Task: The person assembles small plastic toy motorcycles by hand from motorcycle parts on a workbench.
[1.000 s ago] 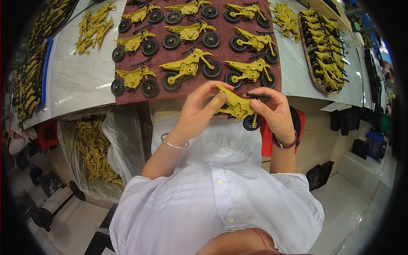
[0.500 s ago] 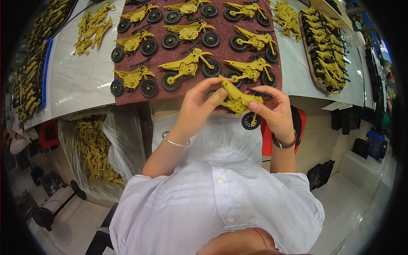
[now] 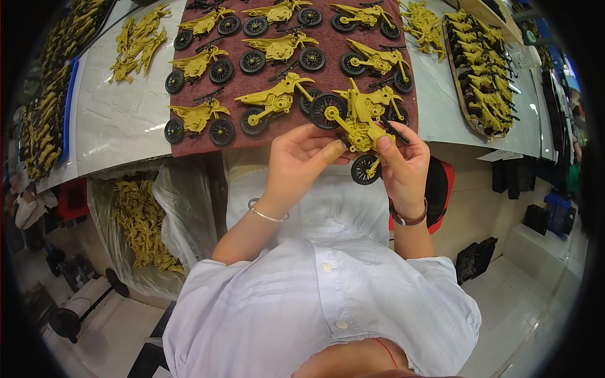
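Observation:
A yellow toy motorcycle (image 3: 364, 133) with black wheels is held up in front of the cloth's near edge, tilted. My right hand (image 3: 406, 165) grips it around the front part, thumb on the yellow body beside the black handlebar. My left hand (image 3: 305, 155) is closed at the other side, its thumb and fingertips against the lower body; some fingers are hidden behind it. One wheel sticks up at the upper left, the other hangs below between the hands. Several similar toy motorcycles (image 3: 275, 101) lie in rows on a dark red cloth (image 3: 208, 148).
Loose yellow parts lie in a pile (image 3: 137, 44) at the left and another (image 3: 423, 26) at the right. A tray (image 3: 477, 75) of yellow and black pieces stands at the far right. Below the table at left, a plastic-lined container (image 3: 145, 220) holds many yellow parts.
The toy motorcycle has been turned, so its larger wheel now shows at the upper left, clear of my left hand. My left thumb has moved down along the body.

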Available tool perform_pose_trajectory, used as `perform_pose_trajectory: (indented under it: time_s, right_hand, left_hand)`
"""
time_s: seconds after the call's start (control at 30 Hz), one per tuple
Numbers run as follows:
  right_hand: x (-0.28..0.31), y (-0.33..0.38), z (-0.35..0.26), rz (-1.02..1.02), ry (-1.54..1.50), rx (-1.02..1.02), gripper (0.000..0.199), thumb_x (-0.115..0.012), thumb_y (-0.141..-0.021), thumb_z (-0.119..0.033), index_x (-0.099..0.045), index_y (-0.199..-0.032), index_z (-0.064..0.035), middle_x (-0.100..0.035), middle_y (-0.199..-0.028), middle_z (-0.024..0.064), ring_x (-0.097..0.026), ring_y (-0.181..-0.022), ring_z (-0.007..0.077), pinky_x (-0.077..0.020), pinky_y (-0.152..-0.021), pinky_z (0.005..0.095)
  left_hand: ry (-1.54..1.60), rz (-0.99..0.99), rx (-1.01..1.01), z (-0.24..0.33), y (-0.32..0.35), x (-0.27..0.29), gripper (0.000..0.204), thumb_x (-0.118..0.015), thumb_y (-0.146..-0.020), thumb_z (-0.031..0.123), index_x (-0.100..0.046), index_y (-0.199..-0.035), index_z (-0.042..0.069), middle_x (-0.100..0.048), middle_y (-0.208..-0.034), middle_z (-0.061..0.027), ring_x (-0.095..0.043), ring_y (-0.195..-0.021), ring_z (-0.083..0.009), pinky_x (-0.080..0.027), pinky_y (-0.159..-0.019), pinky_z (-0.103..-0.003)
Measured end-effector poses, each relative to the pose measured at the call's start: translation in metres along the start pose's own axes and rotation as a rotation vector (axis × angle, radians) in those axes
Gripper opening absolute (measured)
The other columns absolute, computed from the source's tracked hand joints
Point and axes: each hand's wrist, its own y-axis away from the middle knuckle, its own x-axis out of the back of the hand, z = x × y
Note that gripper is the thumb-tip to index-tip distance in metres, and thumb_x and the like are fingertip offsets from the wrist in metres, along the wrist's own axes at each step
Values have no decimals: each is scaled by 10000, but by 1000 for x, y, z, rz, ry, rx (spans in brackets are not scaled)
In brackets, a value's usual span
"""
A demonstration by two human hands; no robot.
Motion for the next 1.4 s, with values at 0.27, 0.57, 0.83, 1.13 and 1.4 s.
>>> perform_pose_trajectory:
  time_s: [0.27,0.57,0.83,1.13,1.4]
  right_hand:
    - [-9,7,6,61,166,144,335,-657,-766,48,-532,-1076,74,-608,-1016,126,-595,-898,147,-500,-773,257]
    - [-10,8,0,8,224,110,318,-661,-761,51,-544,-1056,77,-611,-990,106,-598,-889,139,-504,-759,247]
    - [-15,10,0,49,274,126,324,-672,-749,51,-547,-1046,79,-611,-993,107,-599,-891,141,-508,-746,247]
    - [-19,10,3,97,393,219,301,-670,-746,56,-551,-1021,81,-618,-953,89,-600,-824,118,-505,-704,225]
    - [-19,13,1,103,294,168,287,-657,-755,61,-549,-1020,82,-623,-935,99,-615,-794,122,-512,-669,220]
  left_hand:
    - [-75,35,-110,-3,1,3,310,-639,-750,-77,-537,-1043,-83,-640,-939,-152,-635,-838,-172,-527,-758,-288]
    - [-67,-1,-52,3,-1,7,324,-661,-772,-7,-532,-1050,-112,-635,-916,-173,-640,-829,-203,-543,-743,-299]
    - [-75,10,-60,-1,2,9,292,-612,-775,-51,-532,-1053,-96,-643,-922,-155,-639,-817,-178,-530,-744,-286]
    - [-124,42,-145,-9,2,10,277,-644,-761,-53,-537,-1015,-71,-643,-909,-141,-633,-813,-150,-517,-731,-250]
    - [-191,41,-143,-2,2,7,223,-649,-789,-9,-547,-975,-81,-646,-888,-164,-647,-803,-192,-543,-715,-283]
